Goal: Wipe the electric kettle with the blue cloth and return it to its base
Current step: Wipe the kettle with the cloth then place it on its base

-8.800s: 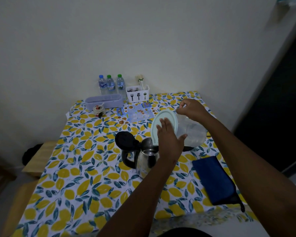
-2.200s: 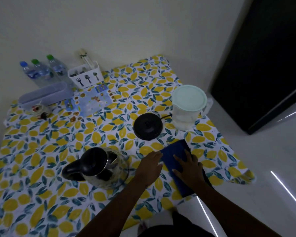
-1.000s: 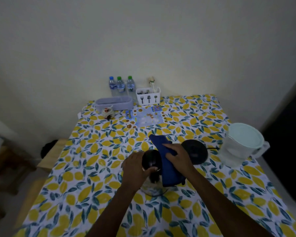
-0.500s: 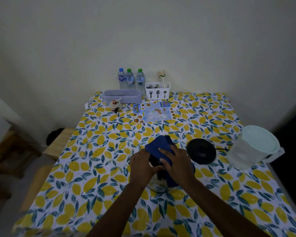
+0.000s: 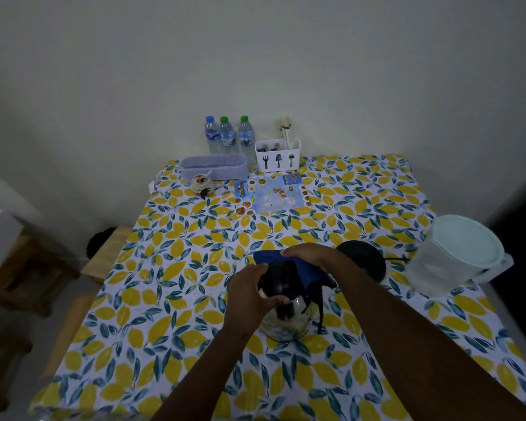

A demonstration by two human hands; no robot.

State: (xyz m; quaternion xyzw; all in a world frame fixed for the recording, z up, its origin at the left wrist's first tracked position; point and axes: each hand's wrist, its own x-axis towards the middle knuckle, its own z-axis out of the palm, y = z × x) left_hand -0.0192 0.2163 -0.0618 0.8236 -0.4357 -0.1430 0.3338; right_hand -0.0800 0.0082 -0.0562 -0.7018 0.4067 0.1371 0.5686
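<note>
The steel electric kettle [image 5: 287, 322] with its black lid stands on the lemon-print tablecloth near the table's middle, off its base. My left hand [image 5: 249, 291] grips the kettle's top from the left. My right hand [image 5: 308, 256] presses the blue cloth [image 5: 304, 270] onto the far and right side of the lid. A black strap of the cloth hangs down beside the kettle. The round black base [image 5: 363, 259] lies just right of my right wrist, with its cord running off to the right.
A translucent jug with a pale green lid [image 5: 456, 255] stands at the right edge. At the back are three water bottles [image 5: 227, 136], a cutlery caddy [image 5: 277, 154], a lilac box [image 5: 213, 167], a small jar [image 5: 201, 183] and a blue leaflet [image 5: 271, 192]. Wooden stools [image 5: 104, 253] stand to the left.
The cloth has slid from the top of the lid toward its far right side under my right hand. My left hand keeps hold of the kettle, which stays in place.
</note>
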